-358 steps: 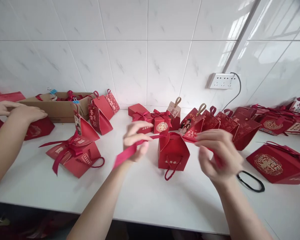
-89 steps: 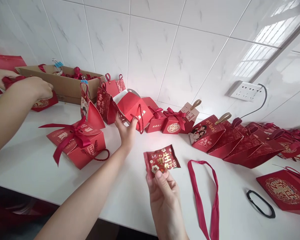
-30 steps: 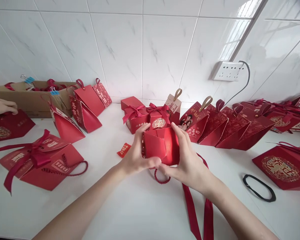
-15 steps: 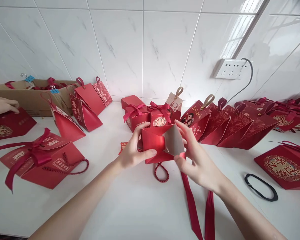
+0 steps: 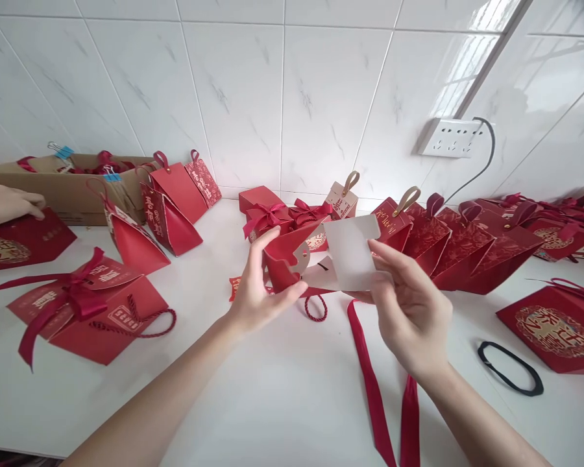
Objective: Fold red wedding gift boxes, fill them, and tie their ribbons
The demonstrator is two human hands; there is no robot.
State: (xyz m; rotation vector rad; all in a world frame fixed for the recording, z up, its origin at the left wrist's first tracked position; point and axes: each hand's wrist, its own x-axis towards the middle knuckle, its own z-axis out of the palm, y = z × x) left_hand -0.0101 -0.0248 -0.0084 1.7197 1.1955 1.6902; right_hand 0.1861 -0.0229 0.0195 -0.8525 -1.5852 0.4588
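Red box: the red box (image 5: 279,259) is between the two hands, raised toward the wall side of the table (image 5: 272,402); whether its underside touches the table, cannot tell.
Lie: spread sideways, long axis roughly left to right; red wall at the left end, pale flap (image 5: 353,253) folded out at the right end, pale inside showing between.
Left hand: the left hand (image 5: 255,295) is nearer the box body; grip clamped on the red wall, thumb on the near side, fingers round the far left.
Right hand: the right hand (image 5: 411,311) is nearer the flap; grip pinched on its right edge, the flap reaching left from the fingertips.
Cord loop: cord loop (image 5: 316,320) hangs at the near side of the red box, below the gap between the hands, touched by neither.
Packet: small red packet (image 5: 234,288) just left of the left hand, on the table, partly covered by it.
Ribbon: loose ribbon (image 5: 368,383), two tails toward the near edge; a stretch passes out of sight under the right hand.
Black band: black band (image 5: 535,392) right of the right wrist, apart from it.
Hidden: left fingertips partly behind the red wall; most of the box floor; bow-tied boxes (image 5: 267,217) behind, partly blocked.
Cut off: another person's hand (image 5: 12,204) at the left edge, on a dark red box (image 5: 53,240).
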